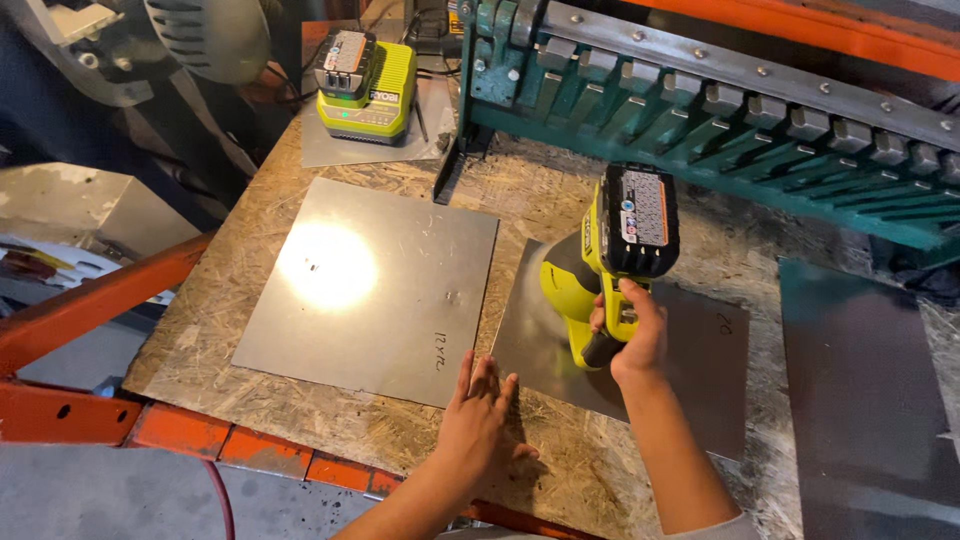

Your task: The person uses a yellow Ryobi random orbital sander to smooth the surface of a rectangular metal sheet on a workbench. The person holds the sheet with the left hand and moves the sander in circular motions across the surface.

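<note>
Down on the chipboard tabletop [300, 420], the person's right hand [632, 335] has its grip wrapped tight around the dark handle of a yellow-green cordless power tool [600, 270]. The tool stands with its head down on a flat sheet of grey metal [700, 375], and a black battery pack [640, 218] sits at its upper end, facing the camera. The head of the tool touches the sheet near its upper left part; what sort of head it carries cannot be told, as the body hides it.

The left hand [475, 415] lies flat, palm down and fingers spread, holding nothing. Its fingertips reach the near left corner of that same sheet, while the heel of the hand rests on the bare board.

Just to the left lies a second, larger metal sheet [370, 290], also flat, with a bright patch of reflected light on it and a small handwritten mark near its lower right corner. The two sheets lie close together, a narrow strip of board between them.

Farther back stands a yellow-green battery charger [367, 85] with a battery seated in it, on a small metal plate. A long green sheet-metal machine [720, 130] with a row of grey blocks runs along the rear right. Orange steel framing [110, 290] borders the tabletop on the near left.
</note>
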